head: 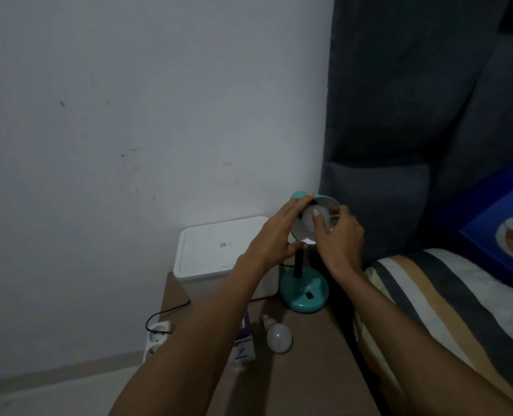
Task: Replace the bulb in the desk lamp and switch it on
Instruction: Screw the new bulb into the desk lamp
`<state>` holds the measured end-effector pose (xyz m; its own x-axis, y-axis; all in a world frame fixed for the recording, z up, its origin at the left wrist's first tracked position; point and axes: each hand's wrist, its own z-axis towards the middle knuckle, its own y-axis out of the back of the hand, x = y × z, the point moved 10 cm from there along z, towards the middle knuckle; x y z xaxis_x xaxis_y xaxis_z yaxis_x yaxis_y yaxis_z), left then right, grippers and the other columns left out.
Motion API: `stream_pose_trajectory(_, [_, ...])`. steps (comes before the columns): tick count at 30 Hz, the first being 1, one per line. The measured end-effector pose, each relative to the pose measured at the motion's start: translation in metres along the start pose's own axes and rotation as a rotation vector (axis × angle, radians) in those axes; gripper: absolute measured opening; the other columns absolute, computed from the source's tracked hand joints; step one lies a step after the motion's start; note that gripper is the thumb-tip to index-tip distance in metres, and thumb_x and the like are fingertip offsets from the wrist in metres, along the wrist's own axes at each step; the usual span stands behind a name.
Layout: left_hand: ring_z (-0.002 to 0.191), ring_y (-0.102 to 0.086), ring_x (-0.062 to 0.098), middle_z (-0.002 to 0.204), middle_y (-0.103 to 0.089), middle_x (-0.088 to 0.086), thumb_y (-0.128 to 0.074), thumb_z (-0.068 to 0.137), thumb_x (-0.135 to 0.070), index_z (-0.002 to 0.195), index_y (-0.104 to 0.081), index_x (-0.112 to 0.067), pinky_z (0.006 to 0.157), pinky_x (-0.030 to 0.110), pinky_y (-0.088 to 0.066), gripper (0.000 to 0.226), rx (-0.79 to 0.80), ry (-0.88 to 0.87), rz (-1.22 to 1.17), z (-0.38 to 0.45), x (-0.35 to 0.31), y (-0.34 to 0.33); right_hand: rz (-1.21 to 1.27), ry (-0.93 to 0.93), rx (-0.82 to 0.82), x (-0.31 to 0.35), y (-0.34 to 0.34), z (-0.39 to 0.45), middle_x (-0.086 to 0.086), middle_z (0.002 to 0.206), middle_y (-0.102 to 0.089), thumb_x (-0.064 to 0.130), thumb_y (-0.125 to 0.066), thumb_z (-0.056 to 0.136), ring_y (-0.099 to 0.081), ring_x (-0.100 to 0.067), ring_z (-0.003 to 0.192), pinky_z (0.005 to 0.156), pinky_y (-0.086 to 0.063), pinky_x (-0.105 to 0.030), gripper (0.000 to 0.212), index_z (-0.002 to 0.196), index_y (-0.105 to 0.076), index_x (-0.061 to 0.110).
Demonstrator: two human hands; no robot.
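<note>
A teal desk lamp stands on a brown bedside table point(309, 370); its round base point(304, 291) carries a black switch. My left hand point(274, 238) grips the teal shade point(327, 202) from the left, thumb under the rim. Inside the shade sits a white bulb point(309, 219), and my right hand point(337, 235) holds it with curled fingers and thumb. A second white bulb point(277, 336) lies loose on the table in front of the base, beside a small purple and white bulb box point(244, 346).
A white lidded box point(216, 250) stands behind the lamp against the wall. A white power strip point(156, 337) with a black cable lies on the floor at left. A dark padded headboard point(399, 145) and striped bedding point(447, 310) fill the right side.
</note>
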<state>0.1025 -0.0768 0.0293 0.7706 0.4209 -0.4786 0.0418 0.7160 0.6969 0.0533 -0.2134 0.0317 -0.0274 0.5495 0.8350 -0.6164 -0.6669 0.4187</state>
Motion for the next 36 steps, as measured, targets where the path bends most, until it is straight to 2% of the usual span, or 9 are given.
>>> stream_pose_trajectory(3, [0.148, -0.045, 0.025, 0.164, -0.04, 0.008, -0.089, 0.081, -0.016, 0.163, -0.03, -0.017, 0.12, 0.034, -0.04, 0.101, 0.013, 0.007, 0.007, 0.001, 0.001, -0.001, 0.008, 0.051, 0.007, 0.008, 0.0, -0.002, -0.014, 0.125, -0.056, 0.033, -0.064, 0.095, -0.057, -0.025, 0.106, 0.077, -0.038, -0.025, 0.035, 0.123, -0.058, 0.013])
stream_pose_trajectory(7, [0.15, -0.042, 0.024, 0.165, -0.039, 0.006, -0.091, 0.08, -0.017, 0.164, -0.028, -0.021, 0.122, 0.036, -0.039, 0.105, 0.024, 0.017, 0.018, 0.001, 0.005, -0.001, 0.028, 0.054, 0.069, 0.003, -0.006, -0.003, -0.01, 0.123, -0.057, 0.029, -0.077, 0.084, -0.057, -0.02, 0.102, 0.078, -0.046, -0.029, 0.047, 0.125, -0.056, 0.017])
stream_pose_trajectory(11, [0.15, -0.041, 0.023, 0.165, -0.039, 0.006, -0.09, 0.081, -0.016, 0.164, -0.03, -0.017, 0.122, 0.028, -0.037, 0.102, 0.019, 0.01, 0.016, 0.0, 0.003, -0.001, 0.017, -0.024, 0.056, -0.002, -0.001, -0.002, -0.005, 0.101, -0.061, 0.041, -0.063, 0.095, -0.056, -0.016, 0.085, 0.07, -0.048, -0.029, 0.036, 0.119, -0.054, 0.016])
stream_pose_trajectory(15, [0.15, -0.042, 0.022, 0.164, -0.04, 0.007, -0.09, 0.081, -0.014, 0.163, -0.03, -0.017, 0.12, 0.016, -0.031, 0.102, 0.021, 0.011, 0.013, 0.002, 0.003, 0.0, -0.003, 0.035, -0.01, 0.006, 0.003, 0.002, -0.01, 0.113, -0.062, 0.041, -0.063, 0.094, -0.06, -0.022, 0.097, 0.074, -0.044, -0.029, 0.035, 0.115, -0.058, 0.013])
stream_pose_trajectory(18, [0.15, -0.041, 0.022, 0.165, -0.039, 0.007, -0.09, 0.08, -0.014, 0.164, -0.029, -0.017, 0.121, 0.023, -0.033, 0.103, 0.019, 0.014, 0.017, 0.001, 0.003, -0.001, 0.003, 0.059, 0.045, 0.009, -0.003, 0.002, -0.012, 0.122, -0.055, 0.033, -0.068, 0.092, -0.05, -0.015, 0.098, 0.076, -0.042, -0.028, 0.039, 0.125, -0.057, 0.016])
stream_pose_trajectory(21, [0.151, -0.04, 0.023, 0.166, -0.038, 0.006, -0.09, 0.08, -0.015, 0.164, -0.029, -0.018, 0.123, 0.03, -0.035, 0.104, 0.023, 0.008, 0.005, 0.001, 0.004, -0.002, 0.016, 0.056, 0.082, 0.005, -0.005, 0.0, -0.011, 0.125, -0.056, 0.03, -0.075, 0.085, -0.057, -0.022, 0.104, 0.08, -0.046, -0.03, 0.048, 0.127, -0.056, 0.019])
stream_pose_trajectory(27, [0.15, -0.04, 0.023, 0.164, -0.041, 0.01, -0.09, 0.079, -0.01, 0.162, -0.033, -0.01, 0.121, 0.013, -0.026, 0.101, 0.01, -0.011, 0.02, 0.001, 0.003, 0.0, 0.004, -0.056, 0.039, -0.002, -0.001, 0.001, -0.015, 0.114, -0.066, 0.041, -0.059, 0.097, -0.066, -0.031, 0.103, 0.074, -0.045, -0.029, 0.038, 0.118, -0.056, 0.01])
stream_pose_trajectory(33, [0.149, -0.042, 0.023, 0.163, -0.041, 0.009, -0.09, 0.08, -0.011, 0.163, -0.031, -0.014, 0.118, 0.01, -0.027, 0.102, 0.019, -0.012, 0.007, 0.001, 0.0, 0.0, 0.051, 0.018, 0.04, 0.006, -0.005, 0.003, -0.009, 0.117, -0.056, 0.033, -0.071, 0.089, -0.054, -0.017, 0.099, 0.077, -0.045, -0.029, 0.034, 0.116, -0.057, 0.018])
stream_pose_trajectory(36, [0.149, -0.042, 0.023, 0.163, -0.041, 0.009, -0.09, 0.08, -0.011, 0.163, -0.031, -0.014, 0.117, 0.006, -0.025, 0.102, 0.019, -0.011, 0.01, 0.001, 0.001, 0.001, 0.08, -0.003, 0.055, -0.002, -0.007, 0.002, -0.007, 0.114, -0.062, 0.034, -0.075, 0.085, -0.06, -0.019, 0.096, 0.075, -0.052, -0.028, 0.038, 0.115, -0.057, 0.018])
